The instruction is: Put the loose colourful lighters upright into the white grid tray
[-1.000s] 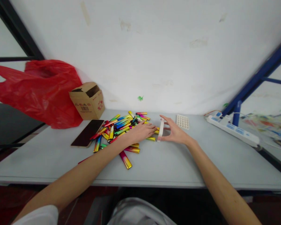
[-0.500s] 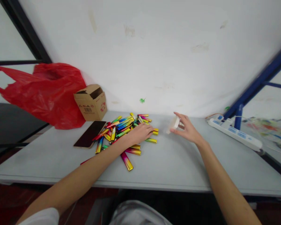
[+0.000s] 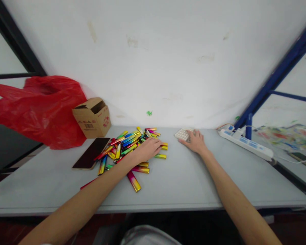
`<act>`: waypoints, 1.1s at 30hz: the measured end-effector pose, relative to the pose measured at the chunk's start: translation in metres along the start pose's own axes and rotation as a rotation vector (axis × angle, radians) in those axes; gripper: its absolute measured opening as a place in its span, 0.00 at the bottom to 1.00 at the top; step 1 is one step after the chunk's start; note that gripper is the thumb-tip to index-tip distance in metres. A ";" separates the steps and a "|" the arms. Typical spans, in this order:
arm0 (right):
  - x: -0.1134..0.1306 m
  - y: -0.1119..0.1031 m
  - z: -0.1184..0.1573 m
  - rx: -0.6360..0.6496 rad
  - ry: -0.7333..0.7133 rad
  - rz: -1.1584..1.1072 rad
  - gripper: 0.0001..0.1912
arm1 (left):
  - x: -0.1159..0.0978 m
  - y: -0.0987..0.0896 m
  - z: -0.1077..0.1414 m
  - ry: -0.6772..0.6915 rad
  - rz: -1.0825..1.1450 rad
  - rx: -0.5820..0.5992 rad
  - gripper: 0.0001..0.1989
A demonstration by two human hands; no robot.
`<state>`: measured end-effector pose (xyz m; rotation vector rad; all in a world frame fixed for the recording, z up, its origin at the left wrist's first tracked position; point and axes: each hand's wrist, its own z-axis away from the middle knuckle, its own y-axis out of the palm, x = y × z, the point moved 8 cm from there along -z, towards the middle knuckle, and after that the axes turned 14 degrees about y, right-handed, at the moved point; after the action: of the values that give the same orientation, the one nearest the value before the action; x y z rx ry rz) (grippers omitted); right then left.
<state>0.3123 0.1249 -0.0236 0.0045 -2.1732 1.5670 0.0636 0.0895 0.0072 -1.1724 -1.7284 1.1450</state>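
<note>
A heap of shiny, multicoloured lighters [image 3: 129, 141] lies on the grey table [image 3: 183, 183]. My left hand [image 3: 151, 148] rests on the heap's right side, its fingers closed together and curled over some of the lighters. Yellow lighter ends stick out past the fingertips; how many are under the hand is hidden. To the right, a small white tray with a grid of cells [image 3: 181, 134] sits flat on the table near the wall. My right hand [image 3: 196, 142] grips it from the right, thumb at the near edge and fingers over the far side.
Left of the lighters lie a dark phone [image 3: 91, 153], an open cardboard box [image 3: 92, 119] and a red plastic bag [image 3: 40, 112]. A white power strip [image 3: 246, 143] runs along the right, beside a blue metal frame [image 3: 267, 81]. The white wall [image 3: 173, 68] stands behind.
My right hand has lowered the white tray from a tilted, raised position to flat on the table. My left hand stays on the lighters. The view has shifted slightly.
</note>
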 end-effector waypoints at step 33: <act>-0.017 -0.029 0.006 0.112 -0.020 0.163 0.30 | 0.003 -0.092 0.002 -0.054 0.142 -0.332 0.14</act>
<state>0.3329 0.1051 -0.0047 -0.1257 -2.1441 1.7846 0.0347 0.0746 0.0939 -1.4950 -1.9552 1.0029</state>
